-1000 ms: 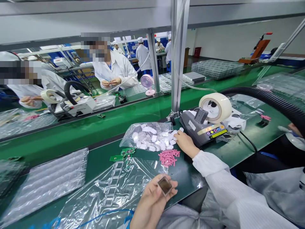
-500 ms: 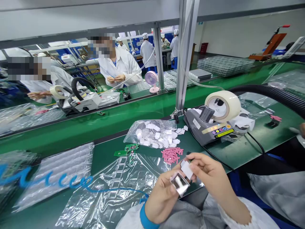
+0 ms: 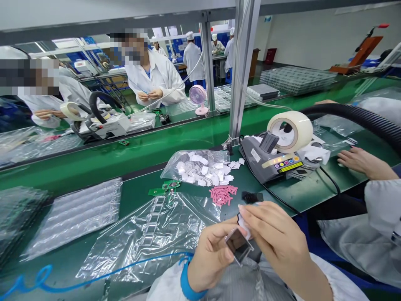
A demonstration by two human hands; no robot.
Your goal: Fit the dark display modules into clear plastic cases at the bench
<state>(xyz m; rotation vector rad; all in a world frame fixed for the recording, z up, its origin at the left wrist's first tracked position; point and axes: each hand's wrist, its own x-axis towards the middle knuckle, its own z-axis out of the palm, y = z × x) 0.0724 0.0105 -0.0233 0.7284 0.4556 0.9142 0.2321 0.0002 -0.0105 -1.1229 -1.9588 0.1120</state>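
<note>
A small dark square part [image 3: 238, 246] in a clear frame sits tilted, a white pad [image 3: 242, 221] touching its upper edge.

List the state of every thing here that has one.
square part, held in left hand, tilted.
white patch, pinched by right hand.
bag, open, patches spilling out.
tape machine, panel lights on, roll loaded.

Left hand [image 3: 210, 251] holds a small square part [image 3: 238, 245]; right hand [image 3: 275, 238] touches it.

wall [image 3: 313, 37]: pale, plain | bench [image 3: 131, 167]: green | post [image 3: 242, 62]: metal, upright
</note>
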